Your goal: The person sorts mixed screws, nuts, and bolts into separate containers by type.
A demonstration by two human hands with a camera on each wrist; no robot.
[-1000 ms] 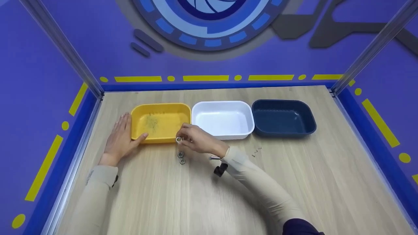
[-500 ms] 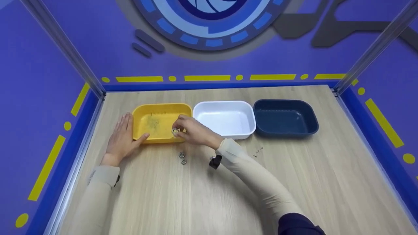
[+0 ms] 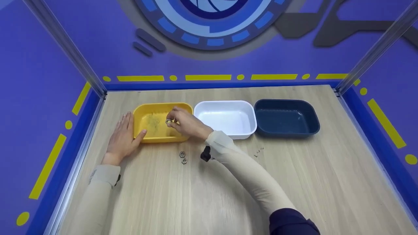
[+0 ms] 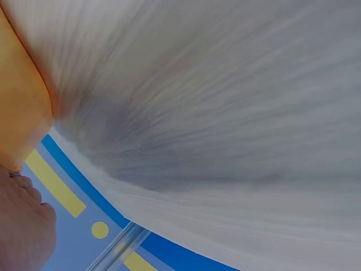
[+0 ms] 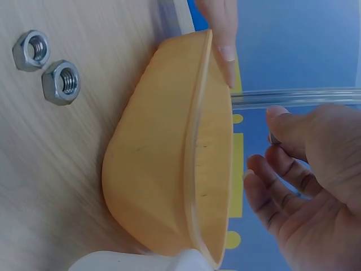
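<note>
My right hand [image 3: 186,123] pinches a hex nut [image 3: 168,121] between thumb and index finger, over the yellow bin [image 3: 160,140]. In the right wrist view only a sliver of that nut [image 5: 273,138] shows at the fingertips, and the other fingers are loosely bent. My left hand [image 3: 121,141] rests along the bin's left side with its fingers straight, the thumb lying over the front rim. Two more steel nuts [image 3: 182,154] lie on the table in front of the bin; the right wrist view shows both nuts [image 5: 61,82] up close.
Right of the yellow bin stand a white bin [image 3: 225,134] and a dark blue bin [image 3: 287,133], side by side. Several tiny screws [image 3: 258,151] lie before them. Small dark bits [image 3: 153,122] are in the yellow bin. Blue panels [image 3: 209,65] enclose the wooden table.
The right hand has carried the nut from the yellow bin's front edge up and left over its inside. The left hand has stayed at the bin's side.
</note>
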